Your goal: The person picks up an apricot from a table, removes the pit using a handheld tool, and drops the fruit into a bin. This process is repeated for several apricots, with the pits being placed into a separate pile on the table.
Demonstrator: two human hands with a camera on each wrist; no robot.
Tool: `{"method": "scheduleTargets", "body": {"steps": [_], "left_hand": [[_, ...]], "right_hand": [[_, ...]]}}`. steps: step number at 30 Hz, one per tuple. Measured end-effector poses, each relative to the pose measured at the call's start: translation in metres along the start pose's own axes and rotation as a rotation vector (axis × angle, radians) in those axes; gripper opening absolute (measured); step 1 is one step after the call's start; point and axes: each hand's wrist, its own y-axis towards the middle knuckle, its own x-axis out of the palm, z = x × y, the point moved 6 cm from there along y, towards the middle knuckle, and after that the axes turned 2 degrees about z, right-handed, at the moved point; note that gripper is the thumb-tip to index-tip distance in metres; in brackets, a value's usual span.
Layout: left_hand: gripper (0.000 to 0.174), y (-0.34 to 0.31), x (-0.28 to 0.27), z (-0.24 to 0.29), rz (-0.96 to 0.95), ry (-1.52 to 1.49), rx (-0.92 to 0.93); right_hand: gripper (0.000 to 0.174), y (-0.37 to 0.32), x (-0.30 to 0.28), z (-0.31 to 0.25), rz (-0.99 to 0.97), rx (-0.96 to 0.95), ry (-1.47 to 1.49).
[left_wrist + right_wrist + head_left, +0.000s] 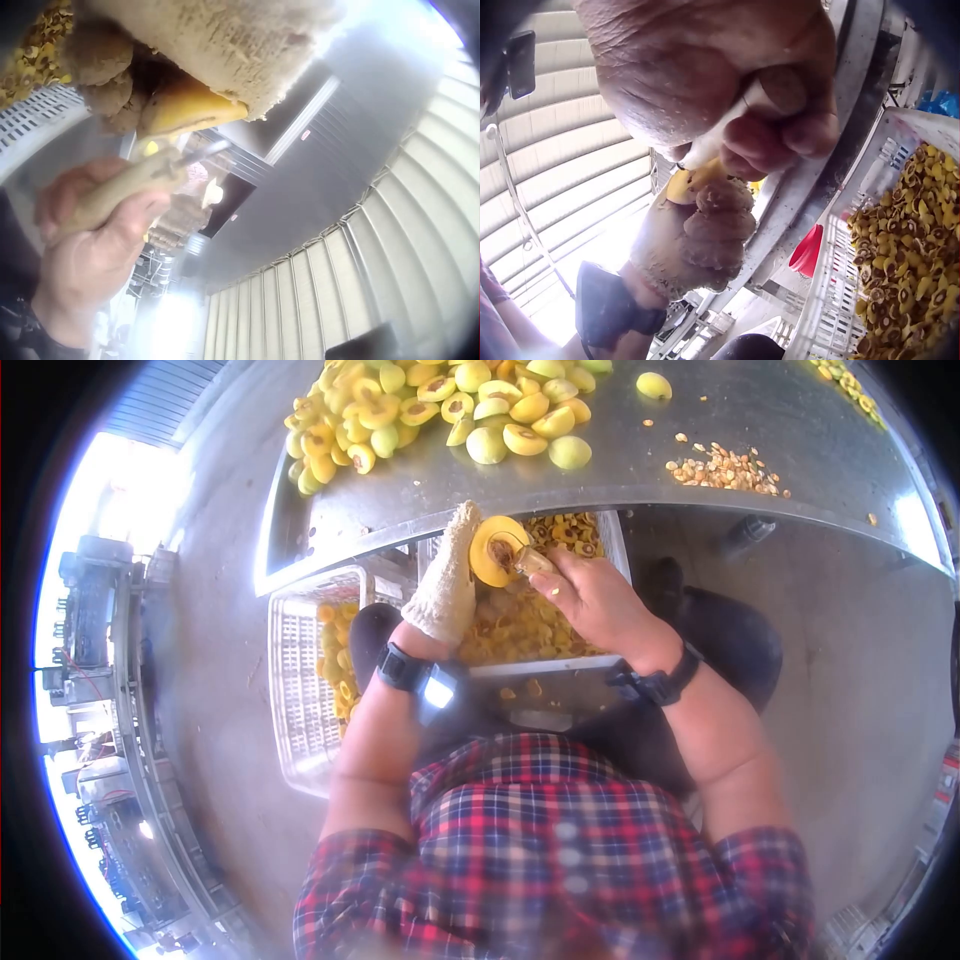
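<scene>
Sheet-metal table (620, 470) fills the far side of the view. A heap of halved yellow fruit (450, 410) lies on it at far left, and a scatter of brown stones (725, 468) lies to the right of the heap. Below the near edge of the table sit 2 white crates: 1 (300, 690) at left, partly filled, and 1 (610, 535) under the hands, holding cut yellow pieces.

The left hand (447, 585), in a worn knit glove, curls its fingers round 1 fruit half (497, 550). The cut face is turned toward the person, just above the middle crate and just near of the table edge. The right hand (600, 600), bare, is closed round the pale handle of a small coring tool (530, 563), whose metal tip touches the brown centre of the half.

Judging by this, the step in hand is scooping the stone out of the half. The next move would call for a firm hold from the glove while the tip turns under the stone. The blade should stay off the gloved fingers, and the fruit should stay over the crate.
</scene>
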Motion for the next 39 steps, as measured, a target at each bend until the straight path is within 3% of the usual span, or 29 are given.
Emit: {"method": "scheduleTargets", "body": {"steps": [3, 6, 8, 12, 13, 14, 18, 19, 20, 21, 23, 27, 33, 35, 39], "left_hand": [[0.054, 0.002, -0.003, -0.006, -0.045, 0.083, -0.067], [0.055, -0.001, -0.005, -0.003, 0.039, 0.128, 0.015], [0.056, -0.012, 0.001, 0.012, 0.064, 0.377, 0.145], [0.059, -0.017, 0.001, 0.019, 0.068, 0.414, 0.219], [0.053, -0.015, 0.003, 0.019, 0.062, 0.307, 0.061], [0.074, -0.014, 0.004, 0.015, 0.055, 0.200, -0.097], [0.074, -0.020, 0.011, 0.014, 0.028, 0.021, -0.019], [0.051, -0.016, 0.008, 0.011, 0.002, 0.068, 0.107], [0.054, -0.013, 0.005, 0.009, -0.022, 0.114, 0.234], [0.054, -0.006, -0.002, 0.003, -0.021, 0.114, 0.235], [0.052, 0.010, -0.012, -0.015, -0.072, -0.043, -0.002], [0.050, 0.007, -0.008, -0.017, -0.031, -0.042, -0.002], [0.049, 0.008, -0.008, -0.013, 0.066, -0.001, 0.092], [0.050, 0.003, -0.007, -0.005, 0.123, 0.111, 0.266], [0.048, 0.004, -0.010, 0.001, 0.005, 0.256, 0.336]], "right_hand": [[0.040, -0.001, 0.000, -0.002, -0.032, 0.001, -0.014], [0.042, -0.003, 0.007, 0.004, -0.088, 0.037, -0.028], [0.042, -0.006, 0.011, 0.008, -0.077, -0.001, 0.008], [0.041, -0.008, 0.016, 0.012, -0.146, 0.088, 0.099], [0.041, -0.009, 0.020, 0.017, -0.144, 0.098, 0.094], [0.040, -0.009, 0.021, 0.020, -0.141, 0.107, 0.088], [0.040, -0.005, 0.016, 0.007, -0.120, 0.079, 0.121], [0.039, -0.005, 0.015, 0.008, -0.091, 0.066, 0.078], [0.039, -0.005, 0.015, 0.008, -0.062, 0.051, 0.036], [0.039, -0.005, 0.016, 0.007, -0.063, 0.050, 0.036], [0.039, -0.007, 0.015, 0.003, -0.029, 0.017, 0.056], [0.040, -0.007, 0.017, 0.003, 0.013, -0.024, 0.069], [0.041, -0.007, 0.023, 0.008, -0.056, 0.039, 0.190], [0.042, -0.006, 0.023, 0.008, -0.129, 0.063, 0.251], [0.040, -0.008, 0.030, 0.018, -0.301, 0.174, 0.189]]}}
